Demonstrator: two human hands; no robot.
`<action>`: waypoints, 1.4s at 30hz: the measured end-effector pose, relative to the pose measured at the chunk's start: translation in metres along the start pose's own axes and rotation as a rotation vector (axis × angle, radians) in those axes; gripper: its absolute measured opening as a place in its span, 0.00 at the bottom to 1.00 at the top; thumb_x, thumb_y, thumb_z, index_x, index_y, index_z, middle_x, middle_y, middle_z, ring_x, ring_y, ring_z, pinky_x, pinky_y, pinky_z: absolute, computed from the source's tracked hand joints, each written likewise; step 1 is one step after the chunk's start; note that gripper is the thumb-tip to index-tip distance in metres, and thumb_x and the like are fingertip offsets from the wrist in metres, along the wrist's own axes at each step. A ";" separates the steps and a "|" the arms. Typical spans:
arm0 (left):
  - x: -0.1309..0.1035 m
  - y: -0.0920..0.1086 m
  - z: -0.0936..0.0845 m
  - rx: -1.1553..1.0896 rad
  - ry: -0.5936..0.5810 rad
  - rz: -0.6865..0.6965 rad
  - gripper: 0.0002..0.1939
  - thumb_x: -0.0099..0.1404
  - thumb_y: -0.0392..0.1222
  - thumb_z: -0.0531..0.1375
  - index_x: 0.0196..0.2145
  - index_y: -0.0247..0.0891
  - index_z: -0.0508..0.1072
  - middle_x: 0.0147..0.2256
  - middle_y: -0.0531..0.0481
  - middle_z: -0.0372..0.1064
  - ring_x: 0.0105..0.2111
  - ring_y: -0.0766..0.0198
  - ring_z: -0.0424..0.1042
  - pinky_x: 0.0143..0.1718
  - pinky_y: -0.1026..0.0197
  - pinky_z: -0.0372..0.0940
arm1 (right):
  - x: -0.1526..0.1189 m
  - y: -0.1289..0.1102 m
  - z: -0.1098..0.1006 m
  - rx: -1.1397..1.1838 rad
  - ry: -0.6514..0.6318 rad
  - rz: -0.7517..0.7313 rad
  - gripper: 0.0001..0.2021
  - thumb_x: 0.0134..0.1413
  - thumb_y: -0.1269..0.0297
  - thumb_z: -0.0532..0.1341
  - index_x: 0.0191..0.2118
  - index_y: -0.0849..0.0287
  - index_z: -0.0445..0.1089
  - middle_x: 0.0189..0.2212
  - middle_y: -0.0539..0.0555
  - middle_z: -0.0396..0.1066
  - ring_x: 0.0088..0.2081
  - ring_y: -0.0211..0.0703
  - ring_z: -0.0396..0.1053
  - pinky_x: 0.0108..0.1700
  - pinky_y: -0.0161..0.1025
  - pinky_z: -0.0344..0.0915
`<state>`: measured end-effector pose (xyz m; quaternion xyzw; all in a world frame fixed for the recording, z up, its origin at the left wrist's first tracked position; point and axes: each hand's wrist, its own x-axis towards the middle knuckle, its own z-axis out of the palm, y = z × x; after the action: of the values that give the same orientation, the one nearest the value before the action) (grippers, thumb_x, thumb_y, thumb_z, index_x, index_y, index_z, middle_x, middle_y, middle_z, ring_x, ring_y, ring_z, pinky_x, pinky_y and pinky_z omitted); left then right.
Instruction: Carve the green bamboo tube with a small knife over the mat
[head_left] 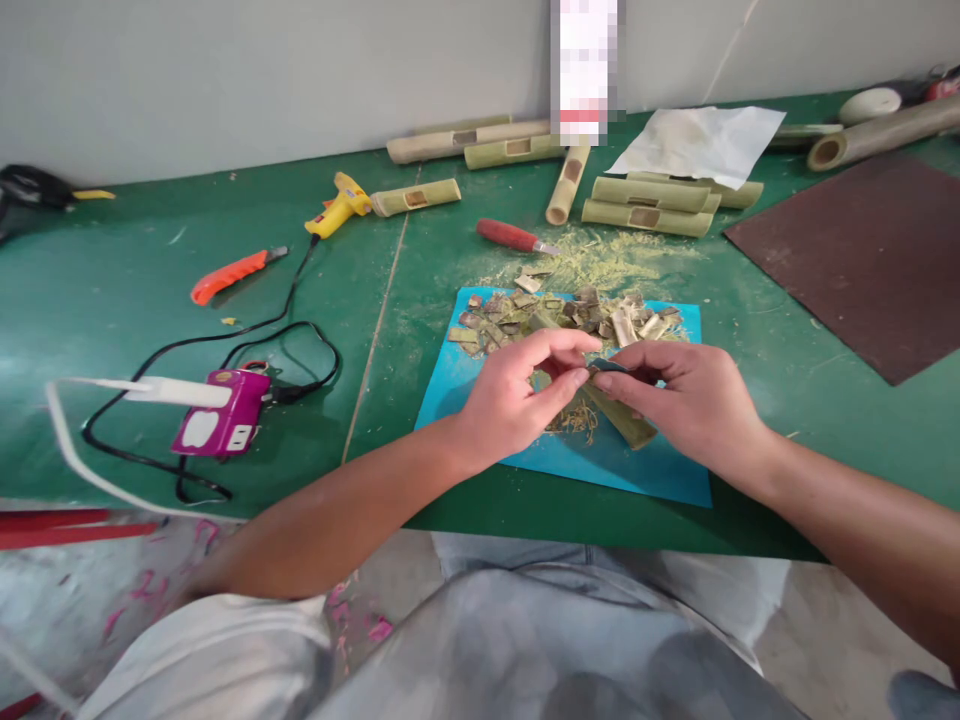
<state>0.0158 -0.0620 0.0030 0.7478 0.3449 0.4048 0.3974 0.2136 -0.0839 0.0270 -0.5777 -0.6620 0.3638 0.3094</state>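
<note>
My left hand (510,395) and my right hand (682,400) meet over a blue sheet (442,390) at the table's front. Between their fingertips is a small, thin dark piece (606,366), perhaps folded sandpaper; its kind is not clear. The right thumb and fingers pinch it, and the left thumb closes in on its left end. Beneath the hands lies a green bamboo tube (634,428), slanting across the sheet and partly covered by the fingers. Bamboo chips (502,320) are heaped along the sheet's far side, and thin curled shavings (576,420) lie near the tube.
Behind the sheet are a red-handled carving knife (510,236), yellowish dust (615,262) and several notched bamboo tubes (646,216). A dark brown board (862,260) lies right. Leftward are an orange utility knife (232,275), a yellow corded tool (339,205) and a purple power block (223,412) with loose cables.
</note>
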 end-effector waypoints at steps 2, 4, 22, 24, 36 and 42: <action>0.000 0.003 0.000 0.036 -0.019 0.024 0.11 0.68 0.36 0.60 0.48 0.38 0.74 0.36 0.49 0.76 0.35 0.66 0.75 0.38 0.64 0.73 | 0.000 -0.001 0.000 -0.021 0.007 -0.036 0.15 0.56 0.51 0.63 0.24 0.55 0.73 0.17 0.46 0.66 0.20 0.34 0.59 0.22 0.34 0.53; 0.000 0.005 -0.001 0.066 -0.032 0.039 0.11 0.68 0.35 0.60 0.47 0.38 0.75 0.36 0.49 0.76 0.34 0.67 0.75 0.37 0.65 0.72 | 0.000 -0.002 -0.001 -0.033 0.014 -0.072 0.17 0.57 0.50 0.62 0.24 0.55 0.73 0.18 0.47 0.67 0.21 0.34 0.60 0.23 0.35 0.55; 0.004 0.004 -0.001 -0.135 0.012 -0.144 0.01 0.64 0.35 0.62 0.36 0.38 0.73 0.31 0.52 0.71 0.30 0.67 0.70 0.32 0.64 0.68 | -0.004 0.004 0.005 0.089 0.034 -0.038 0.14 0.51 0.54 0.67 0.40 0.56 0.76 0.23 0.48 0.71 0.22 0.36 0.64 0.25 0.36 0.62; 0.004 0.003 -0.001 -0.162 0.027 -0.144 0.02 0.64 0.35 0.61 0.36 0.38 0.72 0.31 0.52 0.70 0.30 0.68 0.69 0.32 0.64 0.68 | -0.005 0.004 0.006 0.139 0.037 -0.026 0.15 0.50 0.54 0.67 0.41 0.56 0.74 0.23 0.47 0.71 0.22 0.35 0.64 0.24 0.36 0.63; 0.005 0.001 0.000 -0.394 0.045 -0.230 0.01 0.60 0.38 0.66 0.32 0.38 0.77 0.29 0.54 0.73 0.29 0.68 0.71 0.32 0.64 0.70 | -0.008 0.007 0.012 0.371 0.063 -0.068 0.05 0.54 0.61 0.67 0.37 0.52 0.74 0.28 0.46 0.73 0.22 0.33 0.67 0.23 0.35 0.64; 0.003 0.002 -0.001 -0.321 0.031 -0.194 0.04 0.62 0.40 0.66 0.32 0.37 0.77 0.29 0.53 0.75 0.28 0.68 0.73 0.31 0.64 0.71 | -0.007 0.003 0.010 0.311 0.086 -0.108 0.06 0.53 0.59 0.66 0.35 0.53 0.74 0.28 0.47 0.74 0.23 0.33 0.67 0.25 0.35 0.65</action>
<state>0.0167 -0.0596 0.0060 0.6316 0.3525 0.4258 0.5436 0.2082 -0.0921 0.0188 -0.5014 -0.6140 0.4196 0.4423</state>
